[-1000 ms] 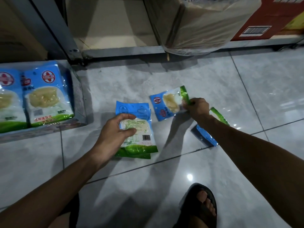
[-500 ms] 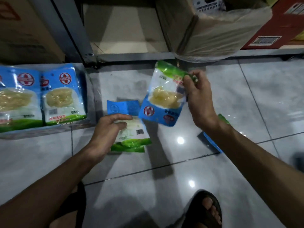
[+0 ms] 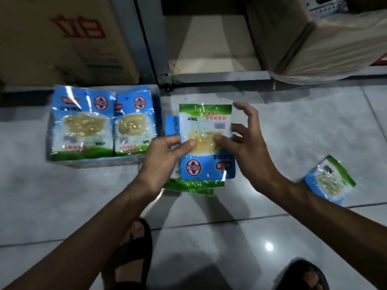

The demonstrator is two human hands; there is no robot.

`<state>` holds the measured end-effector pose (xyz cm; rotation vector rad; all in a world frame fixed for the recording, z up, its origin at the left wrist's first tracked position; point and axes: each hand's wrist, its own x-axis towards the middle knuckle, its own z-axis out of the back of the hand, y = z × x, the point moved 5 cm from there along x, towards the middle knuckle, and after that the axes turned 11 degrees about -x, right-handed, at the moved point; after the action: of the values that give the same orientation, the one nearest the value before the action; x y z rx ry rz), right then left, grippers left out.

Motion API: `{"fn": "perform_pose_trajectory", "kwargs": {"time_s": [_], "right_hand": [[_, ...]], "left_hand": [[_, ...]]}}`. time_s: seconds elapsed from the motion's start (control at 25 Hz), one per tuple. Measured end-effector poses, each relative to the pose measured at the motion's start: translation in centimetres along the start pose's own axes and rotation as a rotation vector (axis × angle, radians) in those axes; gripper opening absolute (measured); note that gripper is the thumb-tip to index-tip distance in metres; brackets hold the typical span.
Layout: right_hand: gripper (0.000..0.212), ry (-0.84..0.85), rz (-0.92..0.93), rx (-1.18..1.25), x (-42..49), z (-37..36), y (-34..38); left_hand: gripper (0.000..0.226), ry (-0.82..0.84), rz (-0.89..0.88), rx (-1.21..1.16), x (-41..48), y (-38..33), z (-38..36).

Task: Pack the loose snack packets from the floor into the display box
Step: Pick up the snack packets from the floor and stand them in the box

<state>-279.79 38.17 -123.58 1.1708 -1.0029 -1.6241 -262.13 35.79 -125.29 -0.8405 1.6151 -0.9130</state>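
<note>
My left hand (image 3: 161, 160) grips a small stack of blue-and-green snack packets above the floor tiles. The top packet (image 3: 207, 122) faces me upside down, its green end pointing away, and my left thumb presses on its clear window. Under it a second packet (image 3: 171, 125) shows a blue corner, with green edges sticking out below. My right hand (image 3: 249, 147) rests only its thumb on the top packet, its fingers spread apart beside the right edge. Just left of the stack, the display box (image 3: 94, 163) holds two rows of packets (image 3: 81, 126). One loose packet (image 3: 328, 181) lies on the floor to the right.
A metal shelf post (image 3: 155, 49) rises behind the display box. A brown carton (image 3: 62, 38) stands at the back left, and a plastic-wrapped carton (image 3: 314, 38) sits on the low shelf at the back right. My sandaled feet (image 3: 134, 243) are at the bottom.
My right hand lifted a packet from the floor, swung it left and laid it on the packet in my left hand. My left hand raised its packet off the tiles. The camera moved right.
</note>
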Motion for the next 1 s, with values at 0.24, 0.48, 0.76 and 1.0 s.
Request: {"fn": "perform_pose_trajectory", "kwargs": {"time_s": [0.24,0.48,0.76,1.0], "right_hand": [[0.051,0.193,0.01,-0.028,3.6,-7.2,5.0],[0.053,0.111,0.141,-0.018,8.6,-12.3,7.2],[0.069,0.132,0.2,-0.507,7.2,-18.0,1.4],[0.08,0.042,0.268,-0.903,5.9,-18.1,0.6]], "left_hand": [[0.013,-0.18,-0.134,-0.022,0.5,-4.3,6.6],[0.031,-0.603,-0.32,-0.056,0.3,-8.0,18.0],[0.044,-0.719,-0.41,-0.125,-0.8,-7.9,21.6],[0.051,-0.664,-0.397,-0.167,-0.6,-7.3,21.0]]}}
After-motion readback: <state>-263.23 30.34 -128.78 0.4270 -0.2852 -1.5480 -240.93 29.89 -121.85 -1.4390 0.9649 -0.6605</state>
